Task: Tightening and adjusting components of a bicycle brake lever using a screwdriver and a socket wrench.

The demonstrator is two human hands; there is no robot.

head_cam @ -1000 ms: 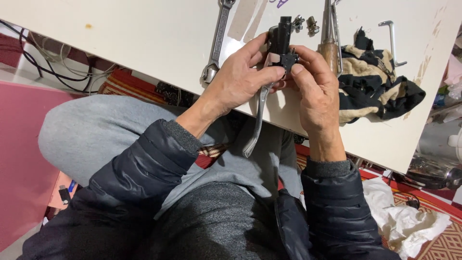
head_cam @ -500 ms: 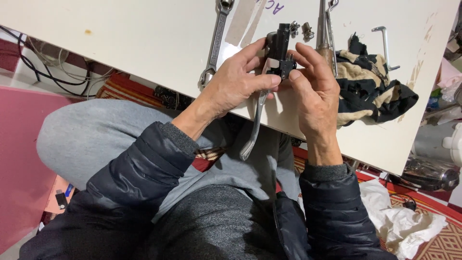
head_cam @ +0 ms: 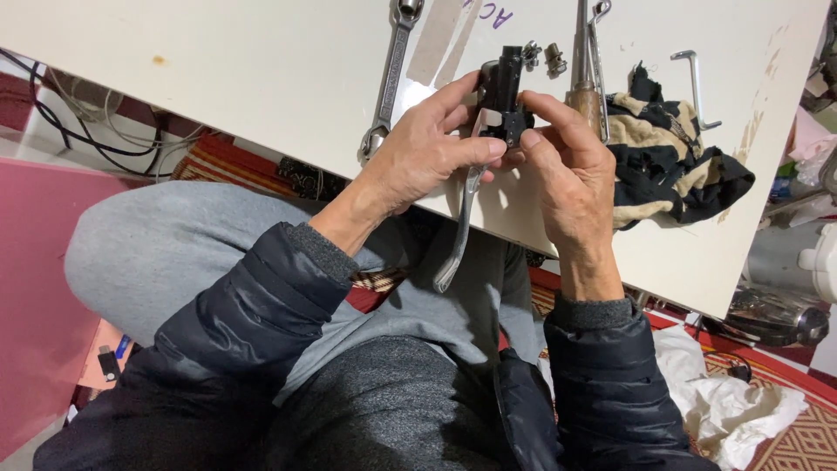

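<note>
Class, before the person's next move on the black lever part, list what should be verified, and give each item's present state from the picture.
1. Left hand grips black lever assembly: ok.
2. Right hand fingertips on its clamp: ok.
3. Silver lever blade hangs free below the table edge: ok.
4. Wrench lies within reach: ok.
5. Small fasteners lie on the table: ok.
6. Clamp bolt tight: cannot tell.

Both hands, the left hand [head_cam: 423, 157] and the right hand [head_cam: 567, 179], meet over the near edge of the white tabletop [head_cam: 218, 61], holding between them a black lever assembly with a silver metal lever [head_cam: 501, 105]. A steel ring spanner [head_cam: 390, 74] lies on the tabletop left of them; a black-and-tan striped cloth [head_cam: 671, 166] lies to the right, with a bent metal hex key [head_cam: 695, 83] behind it.
</note>
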